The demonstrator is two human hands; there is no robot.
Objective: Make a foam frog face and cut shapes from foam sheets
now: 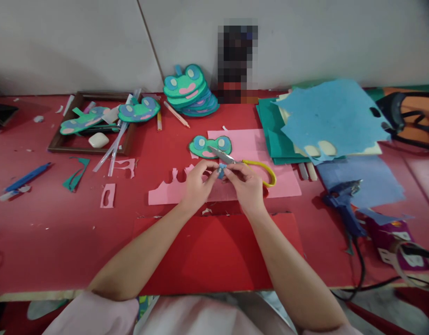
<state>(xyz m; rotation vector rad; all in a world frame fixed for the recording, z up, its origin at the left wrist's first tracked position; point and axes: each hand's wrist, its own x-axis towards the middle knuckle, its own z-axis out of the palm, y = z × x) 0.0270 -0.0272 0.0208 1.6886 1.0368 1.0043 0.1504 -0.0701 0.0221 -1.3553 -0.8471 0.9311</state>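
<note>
Head view: your left hand [197, 185] and right hand [248, 187] are each drawn into a near-closed fingertip pinch on the small blue piece [221, 171], one per side, above the pink sheet [286, 184] mid-worktop [60, 251], probably because something that small needs two-sided support. Scissors [249, 163] run just beyond your right hand, blades crossing the frog face [200, 147], likely for quick reach; can't tell whether your fingers also hook a handle. Glue gun [345, 201] sits off to your right, presumably so its cord [361, 270] clears your forearms.
</note>
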